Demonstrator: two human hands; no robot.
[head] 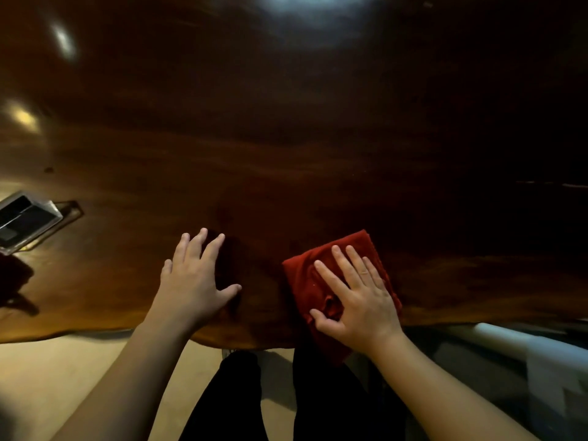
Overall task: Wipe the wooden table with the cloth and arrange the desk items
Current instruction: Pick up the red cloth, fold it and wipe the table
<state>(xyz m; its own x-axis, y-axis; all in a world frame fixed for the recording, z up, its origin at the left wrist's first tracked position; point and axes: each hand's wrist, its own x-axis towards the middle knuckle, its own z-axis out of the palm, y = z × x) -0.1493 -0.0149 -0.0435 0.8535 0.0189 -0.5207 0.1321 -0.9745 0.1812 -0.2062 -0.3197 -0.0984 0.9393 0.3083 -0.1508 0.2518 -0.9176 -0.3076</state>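
A dark, glossy wooden table (286,148) with a wavy front edge fills most of the head view. A folded red cloth (305,275) lies near that edge at centre right, one corner hanging over it. My right hand (356,297) presses flat on the cloth, fingers spread and the thumb pinching a fold. To the left, my left hand (194,281) rests flat on the bare wood with its fingers apart, holding nothing.
A clear box with dark contents (25,221) stands at the table's left edge beside a recessed rectangular plate (68,213). A white and grey object (541,354) sits low at the right, below the table edge. My dark-trousered legs (318,402) and beige floor (63,370) show beneath.
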